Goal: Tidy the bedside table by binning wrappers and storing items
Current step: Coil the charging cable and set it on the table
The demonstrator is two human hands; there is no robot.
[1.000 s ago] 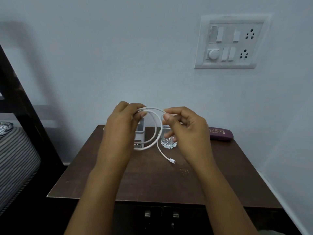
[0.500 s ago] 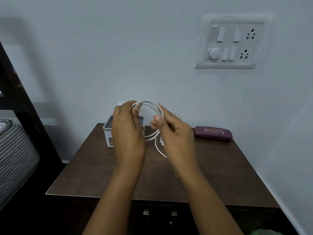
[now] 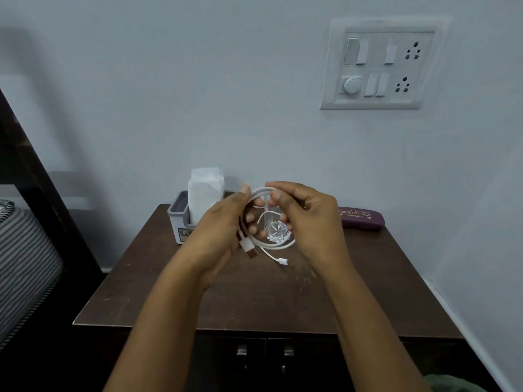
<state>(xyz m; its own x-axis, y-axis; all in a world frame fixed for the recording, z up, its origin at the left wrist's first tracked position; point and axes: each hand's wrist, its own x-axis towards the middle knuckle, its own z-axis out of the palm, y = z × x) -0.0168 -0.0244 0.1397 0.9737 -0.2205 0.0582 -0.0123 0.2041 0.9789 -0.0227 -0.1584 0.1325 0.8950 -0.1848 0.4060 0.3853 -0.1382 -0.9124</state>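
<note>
A white charging cable (image 3: 276,245) is coiled into loops above the dark wooden bedside table (image 3: 254,292). My left hand (image 3: 220,230) grips the left side of the coil, with the large USB plug (image 3: 249,248) sticking out below its fingers. My right hand (image 3: 308,219) pinches the top of the coil. The cable's small plug (image 3: 283,261) dangles free under the loops. A cut-glass tumbler (image 3: 276,229) stands on the table behind the coil, seen through it.
A grey holder (image 3: 179,222) with white tissues (image 3: 206,190) stands at the table's back left. A maroon spectacle case (image 3: 360,217) lies at the back right. A switchboard (image 3: 382,66) is on the wall. Striped bedding (image 3: 25,258) lies left. Two cabinet handles (image 3: 264,350) sit below the tabletop.
Both hands have shifted right and lower with the coil. The tissue holder, hidden by my left hand before, now shows. The USB plug and the small plug now hang out of the loops.
</note>
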